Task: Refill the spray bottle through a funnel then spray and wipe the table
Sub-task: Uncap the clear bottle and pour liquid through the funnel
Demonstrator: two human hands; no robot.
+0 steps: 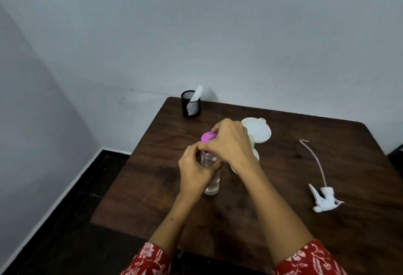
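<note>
A clear water bottle [212, 184] stands upright on the dark wooden table [272, 187]. My left hand [195, 171] grips its upper body. My right hand [230, 141] is closed on its pink cap [208, 137] from the right. Just behind my right hand stands a white funnel [258, 129] in the neck of a pale spray bottle [255, 154], which my hand mostly hides. The white spray head [325, 200] with its long dip tube [315, 159] lies apart on the table at the right.
A black mesh cup [191, 107] with a white cloth or paper [197, 93] sticking out stands at the table's far left corner, against the wall. The table's left edge drops to a dark floor [65, 220].
</note>
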